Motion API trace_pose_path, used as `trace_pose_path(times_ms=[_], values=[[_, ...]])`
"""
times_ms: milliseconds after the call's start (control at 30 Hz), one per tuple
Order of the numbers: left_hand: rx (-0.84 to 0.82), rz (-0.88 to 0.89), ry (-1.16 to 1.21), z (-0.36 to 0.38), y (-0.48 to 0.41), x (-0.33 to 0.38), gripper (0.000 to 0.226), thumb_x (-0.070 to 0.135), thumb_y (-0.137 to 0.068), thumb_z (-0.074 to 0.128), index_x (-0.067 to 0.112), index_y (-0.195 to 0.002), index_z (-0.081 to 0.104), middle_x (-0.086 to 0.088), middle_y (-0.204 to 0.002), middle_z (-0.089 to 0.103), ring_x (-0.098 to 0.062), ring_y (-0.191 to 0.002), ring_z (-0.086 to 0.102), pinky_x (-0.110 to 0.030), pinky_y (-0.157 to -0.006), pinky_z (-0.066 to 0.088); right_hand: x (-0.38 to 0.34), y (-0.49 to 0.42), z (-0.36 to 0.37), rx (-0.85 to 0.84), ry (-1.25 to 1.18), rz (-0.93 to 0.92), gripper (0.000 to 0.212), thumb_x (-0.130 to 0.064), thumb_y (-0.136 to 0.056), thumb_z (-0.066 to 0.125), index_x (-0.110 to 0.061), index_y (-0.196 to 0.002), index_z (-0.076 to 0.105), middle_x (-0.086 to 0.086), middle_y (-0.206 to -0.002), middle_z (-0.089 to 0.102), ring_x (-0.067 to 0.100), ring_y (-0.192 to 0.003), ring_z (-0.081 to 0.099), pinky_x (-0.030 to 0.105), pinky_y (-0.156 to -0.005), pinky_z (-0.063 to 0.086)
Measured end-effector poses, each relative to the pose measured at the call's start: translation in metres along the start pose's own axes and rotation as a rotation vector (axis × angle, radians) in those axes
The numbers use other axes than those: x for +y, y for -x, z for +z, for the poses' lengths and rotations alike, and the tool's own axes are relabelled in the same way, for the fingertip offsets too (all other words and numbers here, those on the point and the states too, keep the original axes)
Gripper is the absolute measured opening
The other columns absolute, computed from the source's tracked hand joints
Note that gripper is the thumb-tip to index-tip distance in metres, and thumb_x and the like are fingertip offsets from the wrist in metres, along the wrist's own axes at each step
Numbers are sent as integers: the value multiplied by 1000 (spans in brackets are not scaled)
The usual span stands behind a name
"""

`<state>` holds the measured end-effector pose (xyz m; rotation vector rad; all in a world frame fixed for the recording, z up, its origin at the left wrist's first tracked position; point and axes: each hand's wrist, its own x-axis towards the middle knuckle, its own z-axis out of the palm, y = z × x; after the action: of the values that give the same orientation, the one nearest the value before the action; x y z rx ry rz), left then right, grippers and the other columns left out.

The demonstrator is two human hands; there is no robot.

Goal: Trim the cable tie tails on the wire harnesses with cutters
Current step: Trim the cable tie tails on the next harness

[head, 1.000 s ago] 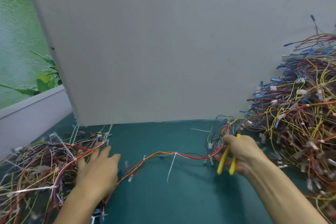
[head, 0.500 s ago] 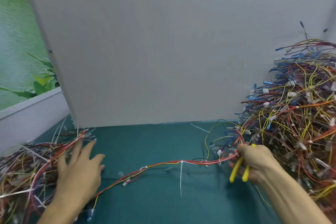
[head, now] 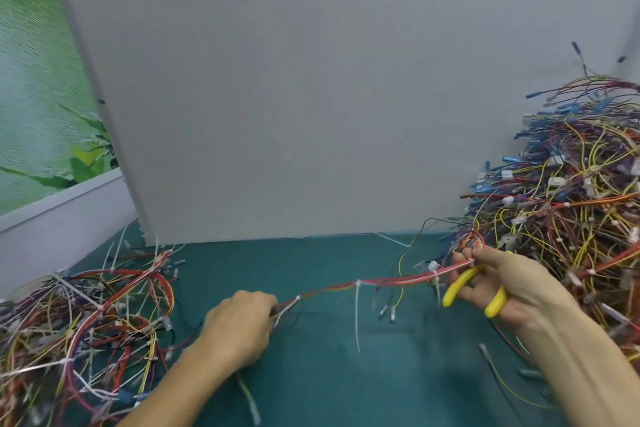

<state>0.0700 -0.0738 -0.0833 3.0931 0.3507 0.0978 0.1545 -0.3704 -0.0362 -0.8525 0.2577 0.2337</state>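
Head view: a red, yellow and white wire harness [head: 381, 279] is stretched nearly level above the green table [head: 329, 388], held between both hands. The left hand [head: 239, 326] has its grip closed on the harness's left end, fingers curled round the wires with the knuckles facing the camera. The right hand [head: 502, 288] pinches the harness's right end between thumb and fingertip, and the same grip also holds the yellow-handled cutters [head: 457, 284], whose handles point toward the camera under the palm. The blades are hidden, so whether they are apart cannot be told.

A white cable tie tail [head: 357, 319] hangs straight down from the middle of the harness, its tip near the table. A second tie [head: 435, 278] sits on the harness just left of the right hand.

A tall tangled pile of harnesses [head: 571, 204] rises at the right, just behind the right hand. A lower pile [head: 97, 315] lies at the left, beside the left forearm. A grey panel [head: 311, 97] stands upright at the table's back edge.
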Motion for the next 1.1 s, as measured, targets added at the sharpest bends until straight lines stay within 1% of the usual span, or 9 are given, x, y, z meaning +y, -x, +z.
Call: trace_pose_path(times_ms=[100,200,267,400,600,767,833,967,1100], values=[[224,63,46,-28,-17,4,15,27,-89,55,30,-99,65,-1,-96,62,-29,-95,62,-33,-74,49,-2,5,4,-123,-124,-26,22,3,-92,44,-7,-74,49,5,-51,56,13,-48,60,28,-47,55],[617,193,385,-59,-32,8,14,13,-88,63,19,-96,72,-6,-88,64,-29,-80,66,-37,-73,52,-1,11,7,-224,-240,-41,25,6,-45,67,-3,-66,57,8,-59,59,15,-49,62,33,-48,56],[720,196,690,-69,-33,14,16,5,-88,63,16,-92,74,-2,-84,68,-17,-73,69,-28,-72,53,6,14,5,-233,-246,18,19,8,-54,64,-1,-70,57,10,-61,59,17,-48,62,36,-49,57],[485,72,706,-42,-30,13,13,6,-85,66,16,-85,75,1,-73,72,-16,-74,68,-23,-73,48,33,21,-6,-71,54,254,21,1,-95,40,3,-79,54,15,-59,64,23,-46,66,43,-48,57],[111,-42,407,15,-15,-18,11,17,-85,67,24,-79,72,3,-75,67,-18,-78,61,-22,-59,32,60,44,-33,-9,434,311,11,0,-98,44,0,-93,54,27,-88,66,33,-64,69,50,-64,54],[57,-110,300,19,-7,-29,19,17,-82,66,28,-96,70,4,-101,69,-24,-103,61,-33,-84,49,50,68,-41,20,573,239,10,-3,-97,52,3,-104,56,24,-100,58,41,-88,66,59,-68,53],[67,-85,284,16,-5,-30,37,14,-83,62,35,-113,65,8,-118,64,-21,-115,57,-35,-93,47,47,76,-40,95,569,174,11,-5,-98,52,1,-107,53,21,-103,52,41,-97,63,59,-70,53],[96,-62,53,10,2,-24,63,9,-85,50,32,-141,38,4,-145,38,-21,-132,36,-36,-106,33,43,89,-42,236,662,-60,13,-4,-95,57,-5,-108,57,17,-93,55,31,-77,60,46,-63,51],[271,-64,95,-6,11,0,36,18,-89,49,28,-123,55,2,-119,53,-22,-112,51,-34,-89,43,26,97,-33,218,1001,-462,10,-10,-88,67,-17,-92,62,3,-63,63,22,-57,57,40,-59,51]])
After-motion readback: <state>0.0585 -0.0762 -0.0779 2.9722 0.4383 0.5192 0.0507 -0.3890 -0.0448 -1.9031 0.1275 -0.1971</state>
